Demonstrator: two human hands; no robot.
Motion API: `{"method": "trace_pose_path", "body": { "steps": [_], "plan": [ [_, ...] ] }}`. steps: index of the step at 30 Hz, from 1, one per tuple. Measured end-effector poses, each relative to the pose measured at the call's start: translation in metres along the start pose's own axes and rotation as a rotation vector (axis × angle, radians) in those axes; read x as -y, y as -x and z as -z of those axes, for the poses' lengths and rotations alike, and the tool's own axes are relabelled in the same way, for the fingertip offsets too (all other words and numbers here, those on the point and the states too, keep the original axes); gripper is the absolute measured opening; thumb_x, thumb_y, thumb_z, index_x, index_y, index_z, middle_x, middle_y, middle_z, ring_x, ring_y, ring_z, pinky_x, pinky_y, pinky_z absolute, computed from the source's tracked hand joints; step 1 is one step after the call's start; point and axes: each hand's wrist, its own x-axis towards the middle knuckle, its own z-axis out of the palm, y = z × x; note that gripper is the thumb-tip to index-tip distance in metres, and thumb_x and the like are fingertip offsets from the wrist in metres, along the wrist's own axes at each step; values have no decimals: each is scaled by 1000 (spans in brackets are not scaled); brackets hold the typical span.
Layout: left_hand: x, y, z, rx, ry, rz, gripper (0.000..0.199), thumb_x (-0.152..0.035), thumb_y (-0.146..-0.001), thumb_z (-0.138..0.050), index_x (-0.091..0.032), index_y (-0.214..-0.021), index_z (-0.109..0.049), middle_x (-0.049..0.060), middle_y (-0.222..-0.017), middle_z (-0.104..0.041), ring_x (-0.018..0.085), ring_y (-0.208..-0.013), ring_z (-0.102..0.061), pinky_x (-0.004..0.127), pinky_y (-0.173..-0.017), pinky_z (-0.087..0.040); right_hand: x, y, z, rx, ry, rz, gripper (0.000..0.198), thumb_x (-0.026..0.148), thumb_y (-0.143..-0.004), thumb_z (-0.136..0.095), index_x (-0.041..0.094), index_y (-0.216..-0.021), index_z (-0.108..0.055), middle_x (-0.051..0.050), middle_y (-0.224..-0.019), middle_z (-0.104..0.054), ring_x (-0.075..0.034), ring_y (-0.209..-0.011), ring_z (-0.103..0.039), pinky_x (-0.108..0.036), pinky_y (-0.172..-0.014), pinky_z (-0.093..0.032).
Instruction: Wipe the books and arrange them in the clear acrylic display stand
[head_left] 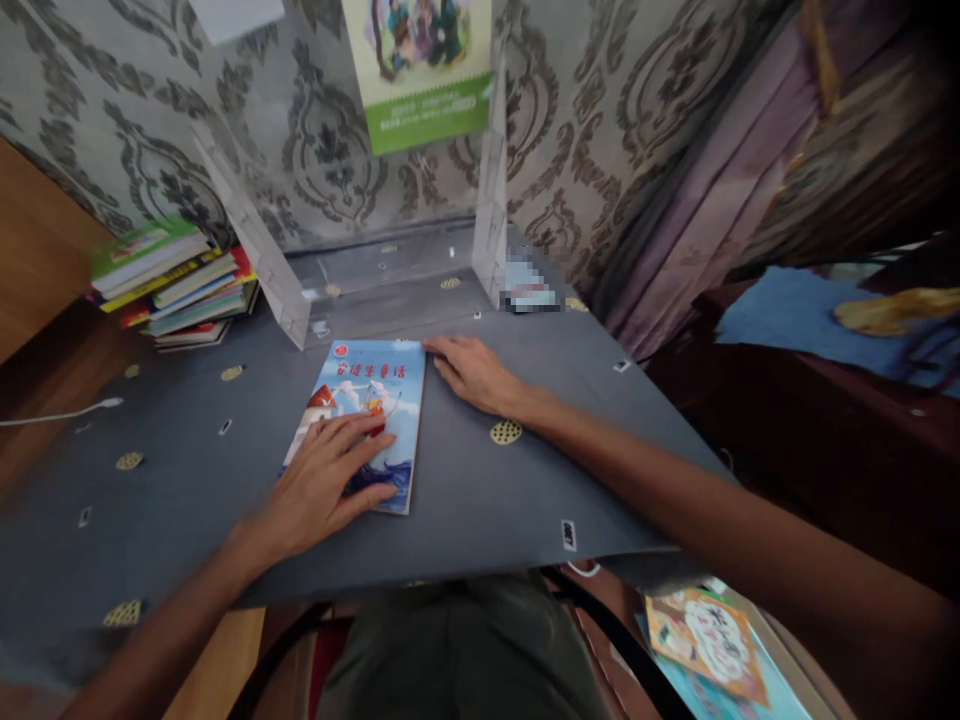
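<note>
A blue paperback book with red Chinese characters lies closed on the grey patterned tablecloth, cover up. My left hand rests flat on its lower left part, fingers spread, covering some of the cover picture. At the book's upper right corner, the fingertips of my right hand touch or nearly touch the edge. That hand lies low over the cloth with its fingers stretched out and holds nothing that I can see.
A clear acrylic stand is at the back by the wall. Stacked books sit at the far left, near a white cable. More books lie below the table's right front edge. A blue cloth is at the right.
</note>
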Motion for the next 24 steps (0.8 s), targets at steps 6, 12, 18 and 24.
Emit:
{"method": "trace_pose_path", "body": {
  "steps": [6,12,18,24],
  "plan": [
    [-8,14,8,92,29,-42,45,-45,-96,-60,-22,-134,-58,13,-135,-60,31,-123,-56,52,-107,-46,-10,1,-6,-9,-46,54,39,17,-99,-42,17,-135,-55,-12,-131,-65,-29,-119,-58,-48,-105,-43],
    [-9,15,9,-1,51,-100,30,-32,-102,-51,-20,-126,-65,11,-124,-69,25,-115,-64,46,-103,-52,0,15,-6,-35,-69,78,40,17,-98,-41,18,-135,-56,-12,-133,-63,-29,-125,-54,-49,-109,-41],
    [-9,15,9,-70,91,-149,28,-21,-101,-49,-18,-122,-67,10,-117,-72,24,-110,-66,45,-99,-55,45,56,-10,-63,-176,235,35,21,-101,-42,15,-130,-61,-16,-125,-66,-28,-120,-58,-48,-105,-46],
    [-7,21,8,-72,147,-137,26,-29,-100,-56,-18,-120,-68,11,-120,-71,25,-114,-65,45,-102,-53,87,85,-14,55,-219,453,28,19,-102,-42,18,-113,-68,-11,-107,-73,-23,-108,-65,-45,-102,-50]
  ]
}}
